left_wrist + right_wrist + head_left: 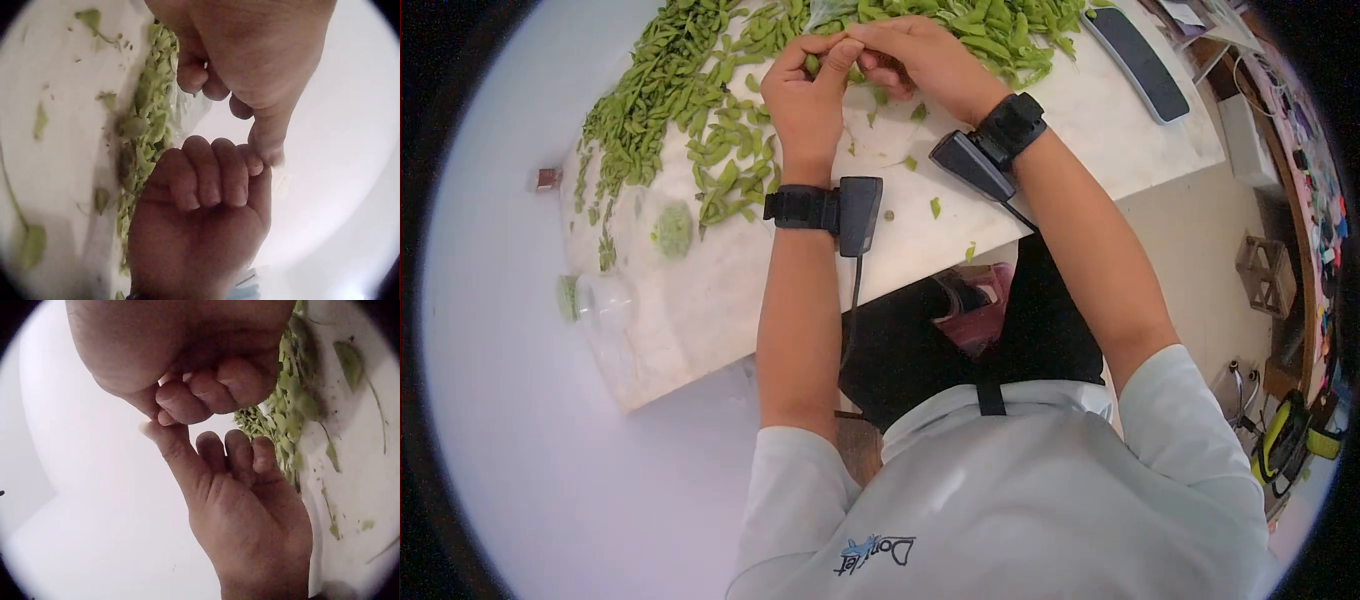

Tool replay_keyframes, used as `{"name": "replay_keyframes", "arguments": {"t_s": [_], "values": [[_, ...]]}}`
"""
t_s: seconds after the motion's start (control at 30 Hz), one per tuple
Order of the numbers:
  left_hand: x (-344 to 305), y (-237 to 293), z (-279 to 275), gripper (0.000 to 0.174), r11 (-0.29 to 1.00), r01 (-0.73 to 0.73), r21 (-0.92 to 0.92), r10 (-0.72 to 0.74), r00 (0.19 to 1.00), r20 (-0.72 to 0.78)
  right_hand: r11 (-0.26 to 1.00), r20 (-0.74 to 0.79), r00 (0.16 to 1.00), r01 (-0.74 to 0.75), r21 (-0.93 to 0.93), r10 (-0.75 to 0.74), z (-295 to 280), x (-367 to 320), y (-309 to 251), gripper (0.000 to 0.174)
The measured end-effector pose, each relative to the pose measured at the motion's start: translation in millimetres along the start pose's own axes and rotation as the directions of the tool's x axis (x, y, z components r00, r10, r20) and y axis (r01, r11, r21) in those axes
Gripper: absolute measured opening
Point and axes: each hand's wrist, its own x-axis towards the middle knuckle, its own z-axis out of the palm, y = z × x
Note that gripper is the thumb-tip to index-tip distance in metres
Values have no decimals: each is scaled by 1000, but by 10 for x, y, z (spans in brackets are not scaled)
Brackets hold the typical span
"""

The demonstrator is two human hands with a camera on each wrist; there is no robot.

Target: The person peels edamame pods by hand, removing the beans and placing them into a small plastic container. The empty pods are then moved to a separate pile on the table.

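Observation:
In the head view, my left hand and right hand meet over the table, with thumbs and index fingertips pinched together. A green edamame pod shows between the left thumb and index finger; the rest of what they pinch is hidden by the fingers. The left wrist view has the left hand above, its thumb reaching down to the right hand, whose other fingers are curled. From the right wrist, the right hand is above and the left hand below, thumb tip at the meeting point.
Heaps of edamame pods spread over the far left of the pale table, with more pods behind the right hand. A phone lies at the right edge. A clear plastic cup is at the left, near shelled green beans.

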Motion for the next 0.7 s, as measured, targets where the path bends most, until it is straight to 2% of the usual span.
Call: {"name": "replay_keyframes", "arguments": {"t_s": [0.1,0.33,0.6,0.7], "values": [[1,-5,-19,19,993,36,-114,-34,999,24,999,34,999,-5,40,3,4,7,-1,34],[-10,8,-4,22,997,36,-72,-35,999,10,984,-47,989,132,-121,-138,33,7,-93,37],[-19,28,-23,16,998,38,-52,-36,998,54,948,-5,969,242,-208,-248,-3,17,-87,38],[-28,43,-10,18,997,82,-9,-81,996,32,938,-16,964,255,-236,-266,2,5,-98,40]]}}
